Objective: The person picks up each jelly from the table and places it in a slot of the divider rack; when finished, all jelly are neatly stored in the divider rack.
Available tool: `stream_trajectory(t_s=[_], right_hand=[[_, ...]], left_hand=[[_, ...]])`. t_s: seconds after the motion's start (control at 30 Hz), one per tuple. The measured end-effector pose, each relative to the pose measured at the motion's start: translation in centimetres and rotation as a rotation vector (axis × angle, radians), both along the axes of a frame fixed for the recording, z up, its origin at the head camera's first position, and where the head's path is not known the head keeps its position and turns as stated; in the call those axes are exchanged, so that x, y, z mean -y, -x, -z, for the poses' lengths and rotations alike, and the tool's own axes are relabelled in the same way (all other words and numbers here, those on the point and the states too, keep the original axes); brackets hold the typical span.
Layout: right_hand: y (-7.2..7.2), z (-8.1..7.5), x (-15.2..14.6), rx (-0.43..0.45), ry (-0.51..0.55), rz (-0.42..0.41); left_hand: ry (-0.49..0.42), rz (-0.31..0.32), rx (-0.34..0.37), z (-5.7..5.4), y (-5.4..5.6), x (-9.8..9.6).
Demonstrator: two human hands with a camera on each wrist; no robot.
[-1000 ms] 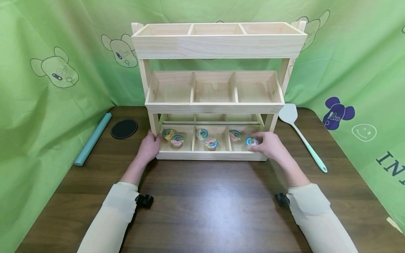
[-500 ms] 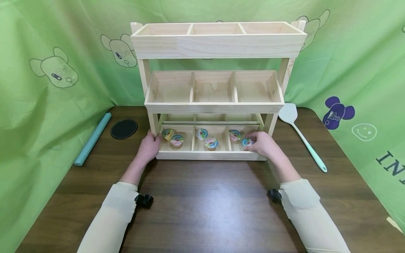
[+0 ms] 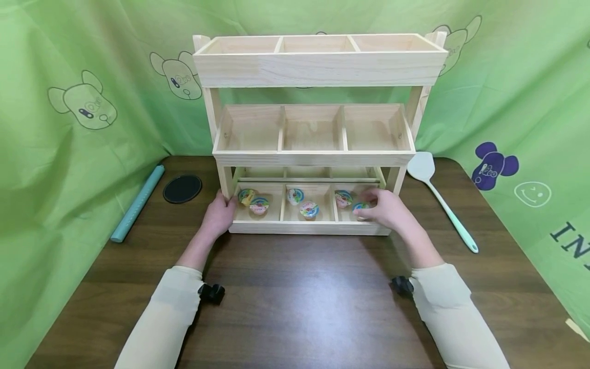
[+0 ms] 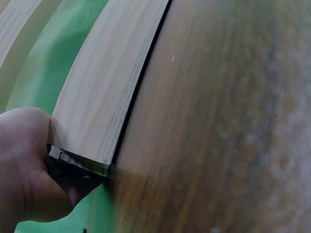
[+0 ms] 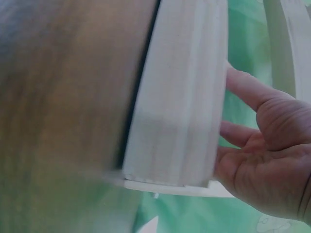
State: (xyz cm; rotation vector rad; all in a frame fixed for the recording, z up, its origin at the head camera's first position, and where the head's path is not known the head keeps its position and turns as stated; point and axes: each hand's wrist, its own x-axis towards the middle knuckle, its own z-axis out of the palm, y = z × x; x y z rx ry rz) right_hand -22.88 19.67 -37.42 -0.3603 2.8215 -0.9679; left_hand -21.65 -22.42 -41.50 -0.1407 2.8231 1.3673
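Note:
A three-tier wooden rack (image 3: 313, 160) stands on the table. In the head view my left hand (image 3: 219, 212) grips the left end of its bottom tray; the left wrist view shows this hand (image 4: 29, 165) wrapped at the board's end, fingertips hidden. My right hand (image 3: 387, 207) reaches into the bottom tray's right compartment, thumb and fingers around a small jelly cup (image 3: 360, 208) with a printed lid, partly hidden. Beside it sits another jelly cup (image 3: 343, 199). The right wrist view shows the right hand (image 5: 272, 145) behind the front board (image 5: 180, 97), its cup hidden.
Two jelly cups lie in the left compartment and two in the middle one, among them a pink-lidded cup (image 3: 309, 209). A black disc (image 3: 182, 189) and a blue-green rod (image 3: 138, 203) lie left. A spatula (image 3: 442, 200) lies right. Green printed cloth (image 3: 115, 31) hangs behind.
My right hand has carried its jelly cup a little to the left within the right compartment, towards the other cup there. The left hand keeps its grip on the tray's end.

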Motion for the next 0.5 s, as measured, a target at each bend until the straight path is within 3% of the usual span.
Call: stream_trajectory(t_s=[0.23,0.5], right_hand=[[-1.1,-1.1,0.0,-0.099,0.031,-0.004],[-3.1,-2.2,1.6,-0.210,-0.039,-0.123]], left_hand=[[0.015,0.019,0.039,0.1,-0.1,0.1],[0.074,0.063,0.081,-1.2,-1.2,-0.2]])
